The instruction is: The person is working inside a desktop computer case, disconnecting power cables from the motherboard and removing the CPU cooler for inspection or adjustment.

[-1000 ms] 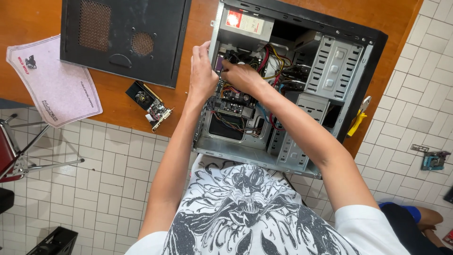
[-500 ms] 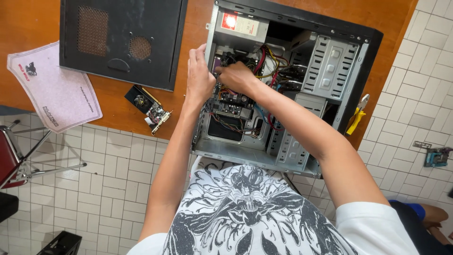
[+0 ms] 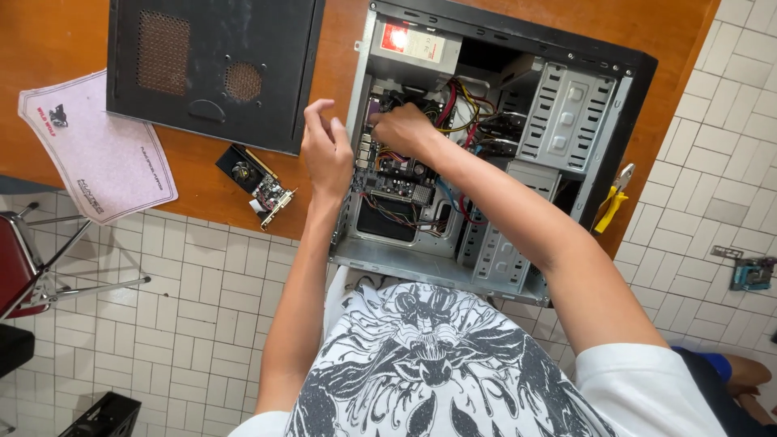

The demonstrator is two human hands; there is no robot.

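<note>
Inside the open steel computer case (image 3: pixel 603 105), the right hand (image 3: pixel 402 129) stays curled among wires on the motherboard (image 3: pixel 396 174); what it grips, I cannot tell. Her left hand (image 3: pixel 325 150) has lifted off the case edge, fingers loosely spread, empty, beside a removed graphics card (image 3: pixel 261 186).

Two bare hands at an open black and grey metal computer case (image 3: pixel 599 97) lying on an orange wooden table (image 3: pixel 48 40)
The right hand (image 3: pixel 402 129) reaches among the wires inside; the left hand (image 3: pixel 326 150) hovers at the case's edge, fingers loosely curled, near a small black graphics card (image 3: pixel 257 184)
</note>
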